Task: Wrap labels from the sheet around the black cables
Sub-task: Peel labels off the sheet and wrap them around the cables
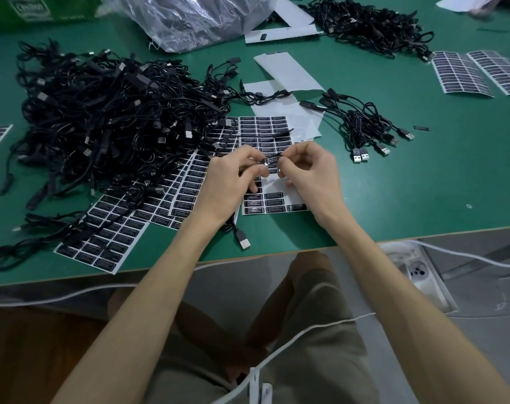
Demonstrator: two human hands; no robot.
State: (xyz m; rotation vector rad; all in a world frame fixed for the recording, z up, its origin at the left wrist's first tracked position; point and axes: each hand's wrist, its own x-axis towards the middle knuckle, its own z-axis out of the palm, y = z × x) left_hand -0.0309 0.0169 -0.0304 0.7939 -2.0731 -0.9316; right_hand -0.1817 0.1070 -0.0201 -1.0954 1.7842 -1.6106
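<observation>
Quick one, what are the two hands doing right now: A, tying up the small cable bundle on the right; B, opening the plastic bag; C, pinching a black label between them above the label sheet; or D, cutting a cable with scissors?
C: the left hand and the right hand meet with fingertips pinching a black label just above the label sheet; no scissors are in view.

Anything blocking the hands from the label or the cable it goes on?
Nothing visible. The left hand grips the cable, and with the right hand it pinches the label onto it, over the label sheet.
</observation>
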